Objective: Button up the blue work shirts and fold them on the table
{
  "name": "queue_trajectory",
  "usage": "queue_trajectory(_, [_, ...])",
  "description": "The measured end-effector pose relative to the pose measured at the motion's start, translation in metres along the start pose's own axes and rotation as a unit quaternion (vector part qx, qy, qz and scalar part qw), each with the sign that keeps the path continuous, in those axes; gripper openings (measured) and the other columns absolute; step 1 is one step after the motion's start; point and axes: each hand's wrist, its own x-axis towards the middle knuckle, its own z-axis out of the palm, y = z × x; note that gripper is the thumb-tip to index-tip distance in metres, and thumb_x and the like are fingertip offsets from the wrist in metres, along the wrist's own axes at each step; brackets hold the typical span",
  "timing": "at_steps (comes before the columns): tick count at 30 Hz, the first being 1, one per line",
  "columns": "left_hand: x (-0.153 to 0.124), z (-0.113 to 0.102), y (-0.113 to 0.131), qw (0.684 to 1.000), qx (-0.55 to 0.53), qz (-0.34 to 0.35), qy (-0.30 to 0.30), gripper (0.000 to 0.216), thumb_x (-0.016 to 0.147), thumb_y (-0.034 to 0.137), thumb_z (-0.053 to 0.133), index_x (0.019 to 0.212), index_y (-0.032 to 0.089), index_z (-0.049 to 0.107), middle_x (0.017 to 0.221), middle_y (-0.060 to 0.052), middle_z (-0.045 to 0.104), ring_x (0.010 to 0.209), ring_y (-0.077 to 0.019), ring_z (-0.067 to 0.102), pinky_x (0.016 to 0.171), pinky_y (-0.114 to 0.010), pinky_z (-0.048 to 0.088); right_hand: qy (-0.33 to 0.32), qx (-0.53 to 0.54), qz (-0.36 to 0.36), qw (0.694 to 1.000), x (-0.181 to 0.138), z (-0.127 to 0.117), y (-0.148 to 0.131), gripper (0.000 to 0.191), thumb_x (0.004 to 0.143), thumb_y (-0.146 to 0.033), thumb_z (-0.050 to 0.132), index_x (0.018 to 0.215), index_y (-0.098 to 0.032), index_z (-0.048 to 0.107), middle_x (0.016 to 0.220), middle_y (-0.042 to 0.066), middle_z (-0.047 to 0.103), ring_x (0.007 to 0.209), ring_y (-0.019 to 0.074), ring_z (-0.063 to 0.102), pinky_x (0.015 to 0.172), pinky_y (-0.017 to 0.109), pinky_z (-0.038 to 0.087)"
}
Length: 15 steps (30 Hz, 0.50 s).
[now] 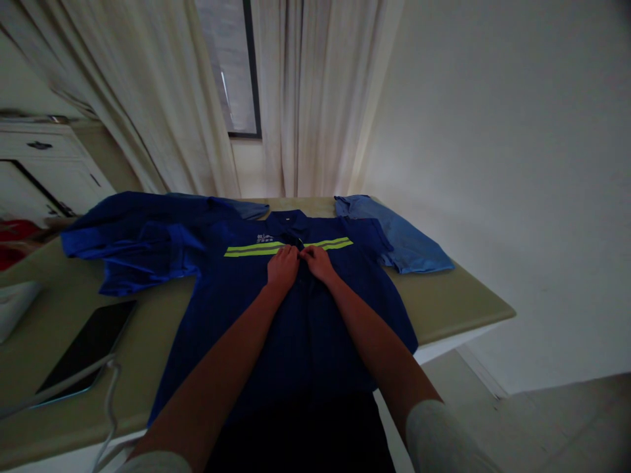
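Observation:
A dark blue work shirt (256, 295) with a yellow-green reflective stripe (254, 250) across the chest lies spread front side up, its collar at the far end. Both hands meet at its front opening, level with the stripe. My left hand (283, 266) pinches the shirt's front edge, fingers closed. Close beside it, my right hand (318, 263) is closed on the other side of the opening, the fingertips of both nearly touching. Whether a button is between the fingers is too small and dark to tell.
Brighter blue garments (148, 253) lie bunched at the left, and a light blue garment (404, 236) at the right on the tabletop (444, 302). A dark tablet (89, 348) and a white cable (112, 387) are near left. Curtains (325, 98) hang behind; a wall (493, 164) stands right.

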Motion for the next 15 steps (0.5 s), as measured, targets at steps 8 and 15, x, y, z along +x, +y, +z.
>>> queue_trajectory(8, [-0.0016, 0.0030, 0.0006, 0.999, 0.038, 0.027, 0.010, 0.019, 0.105, 0.026, 0.044, 0.111, 0.020, 0.061, 0.115, -0.011, 0.066, 0.106, -0.0268, 0.061, 0.084, -0.036, 0.049, 0.013, 0.035, -0.021, 0.999, -0.0022, -0.0049, -0.0012, 0.016, 0.093, -0.026, 0.063, 0.091, -0.019, 0.078, 0.089, 0.004, 0.077, 0.083, 0.0196, 0.068, 0.080, 0.029, 0.049])
queue_trajectory(15, [0.0011, 0.0075, -0.0037, 1.000, 0.022, 0.020, 0.001, 0.030, 0.106, 0.028, 0.040, 0.117, 0.021, 0.067, 0.116, -0.011, 0.065, 0.112, -0.0279, 0.060, 0.091, -0.039, 0.047, 0.039, 0.003, -0.056, 0.998, -0.0096, -0.0070, -0.0089, 0.021, 0.090, -0.019, 0.058, 0.108, -0.021, 0.069, 0.104, 0.004, 0.074, 0.096, 0.0192, 0.067, 0.091, 0.032, 0.050])
